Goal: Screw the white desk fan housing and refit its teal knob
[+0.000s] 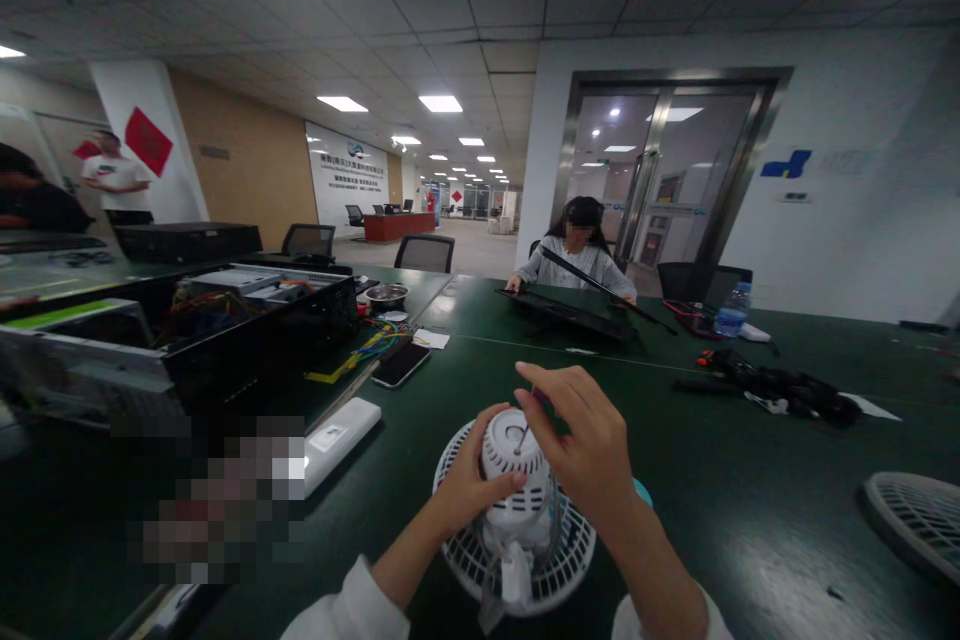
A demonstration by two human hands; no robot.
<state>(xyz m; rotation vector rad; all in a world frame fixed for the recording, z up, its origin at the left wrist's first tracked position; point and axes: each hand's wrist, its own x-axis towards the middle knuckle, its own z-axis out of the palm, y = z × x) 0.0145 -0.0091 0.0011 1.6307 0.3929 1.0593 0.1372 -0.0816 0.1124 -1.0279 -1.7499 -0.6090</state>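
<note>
Matte green table point(750, 520), left hand point(463, 492) cupping ribbed white fan housing point(504, 452)

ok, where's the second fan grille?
Head view: second fan grille lies on the green table at the far right edge, well right of the white fan in the left hand.

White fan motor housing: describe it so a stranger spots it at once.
On the dark green table, nearest the camera, a white round plastic fan grille lies flat. The white slotted cylindrical motor housing rises from its centre, between the left hand and right hand; the loose grille at the right has none.
</note>
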